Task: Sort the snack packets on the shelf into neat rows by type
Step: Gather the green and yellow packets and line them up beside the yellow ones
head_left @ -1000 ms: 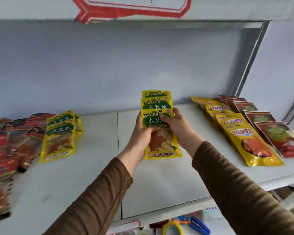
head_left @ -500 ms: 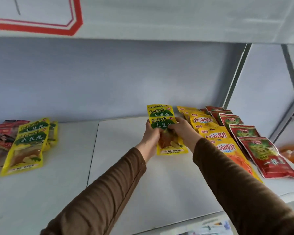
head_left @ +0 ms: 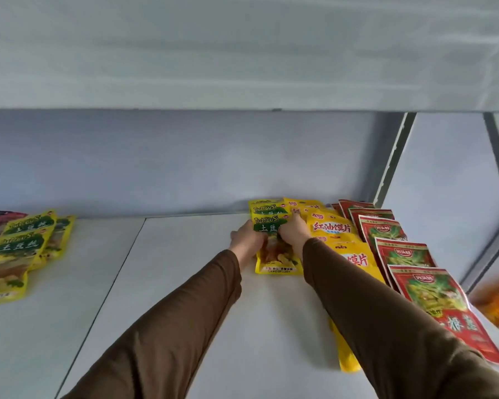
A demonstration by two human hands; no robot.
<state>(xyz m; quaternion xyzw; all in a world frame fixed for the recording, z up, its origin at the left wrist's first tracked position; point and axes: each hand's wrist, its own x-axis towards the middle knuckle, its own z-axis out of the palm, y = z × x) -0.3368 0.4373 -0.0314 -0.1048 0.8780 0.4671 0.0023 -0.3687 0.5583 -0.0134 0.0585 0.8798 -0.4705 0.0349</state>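
Holding TuDouSi packets [head_left: 271, 226] flat on shelf [head_left: 185, 283], left hand [head_left: 247, 240] and right hand [head_left: 293, 233] grips curled round them

two hands [head_left: 247, 240] [head_left: 291, 234]; two visible tudousi packets [head_left: 268, 226] between them, three more at far left [head_left: 18, 243]; roughly four yellow red-lettered packets [head_left: 332, 227]; five red packets [head_left: 401, 254], perhaps six.
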